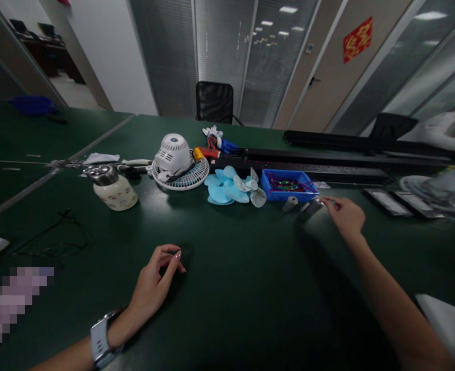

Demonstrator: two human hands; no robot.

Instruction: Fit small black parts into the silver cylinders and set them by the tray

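My right hand [345,216] reaches out over the table, its fingertips pinched at the top end of a small grey metal cylinder [313,206]. A second metal cylinder [290,204] stands just left of it. Both are close in front of a blue tray [287,196] that holds tangled coloured wires. Low over the near tabletop, my left hand [153,281] holds nothing; its fingers are loosely curled, with thumb and fingertips apart. Ahead of it lie light-blue fan blades [223,186] and a clear fan blade [257,196].
A white fan housing [173,154] sits on a round grille [188,178]. Left of it stands a cream flask [116,193]. A red power drill [212,147], gloves and long black rails [312,159] lie behind. Dark flat frames [389,201] lie right; a person's sleeve [445,131] shows far right.
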